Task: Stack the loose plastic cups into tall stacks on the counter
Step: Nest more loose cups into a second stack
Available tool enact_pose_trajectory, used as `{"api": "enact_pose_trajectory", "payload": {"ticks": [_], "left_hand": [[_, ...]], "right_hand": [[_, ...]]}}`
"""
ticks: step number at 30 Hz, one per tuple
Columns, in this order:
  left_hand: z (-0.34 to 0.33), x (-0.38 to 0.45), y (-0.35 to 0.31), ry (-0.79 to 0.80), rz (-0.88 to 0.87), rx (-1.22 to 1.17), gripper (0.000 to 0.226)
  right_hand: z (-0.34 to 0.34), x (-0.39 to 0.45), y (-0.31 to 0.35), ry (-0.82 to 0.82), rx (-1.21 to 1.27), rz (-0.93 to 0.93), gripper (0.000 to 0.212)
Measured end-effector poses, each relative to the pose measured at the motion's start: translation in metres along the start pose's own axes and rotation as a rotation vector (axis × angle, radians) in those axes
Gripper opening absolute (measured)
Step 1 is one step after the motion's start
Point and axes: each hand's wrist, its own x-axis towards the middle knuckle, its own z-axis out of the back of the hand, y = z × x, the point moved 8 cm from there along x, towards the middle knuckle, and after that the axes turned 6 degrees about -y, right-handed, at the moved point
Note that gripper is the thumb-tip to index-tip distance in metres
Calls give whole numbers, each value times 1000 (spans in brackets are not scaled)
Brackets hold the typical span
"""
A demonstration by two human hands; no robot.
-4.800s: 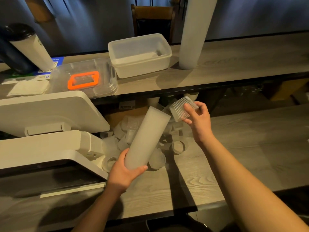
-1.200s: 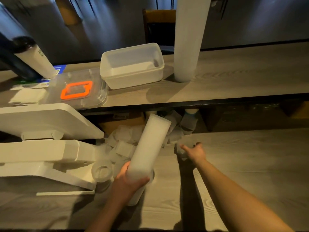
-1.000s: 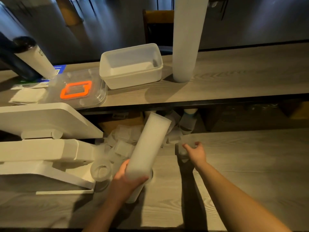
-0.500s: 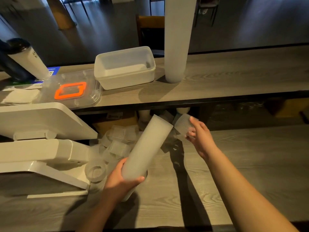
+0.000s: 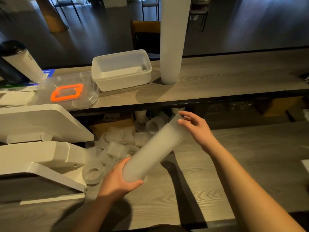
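while our left hand (image 5: 119,179) grasps the tilted stack (image 5: 151,150) and right fingertips (image 5: 181,121) pinch the top cup, skewed seating could jam it.

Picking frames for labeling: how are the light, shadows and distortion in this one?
Head view: dim, light from the far side, so the held stack and tall stack cast dark shadows toward the camera; wide-angle bends the upper counter; loose cups look murky.

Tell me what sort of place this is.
Probably a café or drink shop service counter: a white point-of-sale terminal sits on the lower counter, loose plastic cups lie beside it, and a tall cup stack stands on the raised ledge, chairs beyond.
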Motion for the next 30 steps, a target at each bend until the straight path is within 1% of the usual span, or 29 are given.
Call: {"api": "enact_pose_trajectory", "payload": {"ticks": [4, 8, 10, 14, 15, 17, 19, 20, 21, 24, 27, 30], "left_hand": [[-1, 0, -5, 18, -3, -19, 97], [-4, 2, -3, 50, 18, -60, 98], [-3, 4, 2, 58, 28, -71, 99], [-1, 9, 16, 36, 45, -102, 91], [-1, 10, 19, 32, 58, -118, 90], [-1, 12, 26, 19, 103, -168, 93], [0, 15, 30, 5, 131, -190, 96], [2, 15, 31, 0, 149, -206, 97], [3, 16, 33, -4, 162, -228, 97], [5, 16, 38, -28, 195, -276, 90], [4, 14, 42, -47, 231, -269, 78], [9, 10, 48, -111, 245, -239, 83]], "right_hand": [[-16, -8, 1, 71, -4, -16, 37], [-32, -15, -8, 14, 55, -57, 42], [-42, -17, -11, 29, 26, -51, 42], [-51, -12, -18, 74, 0, -86, 51], [-52, -8, -21, 62, 15, -90, 53], [-51, 2, -33, -17, 93, -143, 54], [-49, 11, -55, -118, 146, -230, 44], [-47, 16, -67, -160, 116, -259, 40], [-46, 20, -81, -189, 65, -283, 41], [-47, 32, -122, -229, -75, -393, 50], [-54, 40, -149, -241, -136, -479, 68], [-66, 49, -162, -185, -208, -509, 85]]}}
